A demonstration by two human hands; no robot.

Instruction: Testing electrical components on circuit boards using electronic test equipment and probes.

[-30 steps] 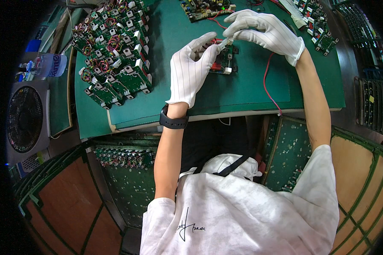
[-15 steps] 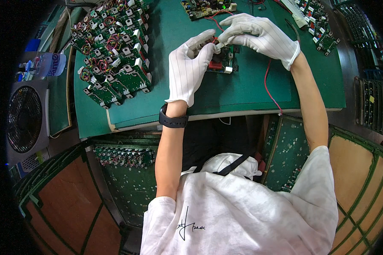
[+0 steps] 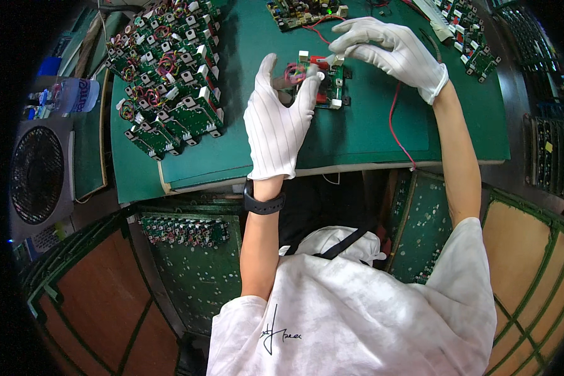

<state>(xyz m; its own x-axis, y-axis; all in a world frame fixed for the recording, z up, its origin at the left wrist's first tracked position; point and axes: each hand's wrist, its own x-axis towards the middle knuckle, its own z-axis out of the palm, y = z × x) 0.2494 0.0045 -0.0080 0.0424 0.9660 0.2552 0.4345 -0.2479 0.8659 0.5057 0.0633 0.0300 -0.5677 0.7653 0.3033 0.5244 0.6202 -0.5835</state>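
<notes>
Both hands wear white striped gloves above a green work table (image 3: 363, 138). A small green circuit board (image 3: 337, 88), with red parts and white connectors, lies between them. My left hand (image 3: 279, 119) is at its left side, thumb reaching over the board and fingers apart. A blurred coil of coloured wires (image 3: 292, 73) shows in the gap between thumb and forefinger; I see no firm grip on it. Over the board's upper right corner my right hand (image 3: 388, 53) bends its fingers together, the tips near a whitish piece. Whatever they pinch is too blurred to make out.
Many wired circuit boards (image 3: 169, 81) stand in rows at the left. A larger board (image 3: 301, 12) with a lit green light sits at the back. More boards (image 3: 476, 53) are at the far right. A red wire (image 3: 391, 119) hangs over the front edge. A fan (image 3: 36, 175) stands left.
My left hand has drawn back toward me and its fingers have parted, uncovering more of the board and the coloured wires. My right hand has shifted slightly right.
</notes>
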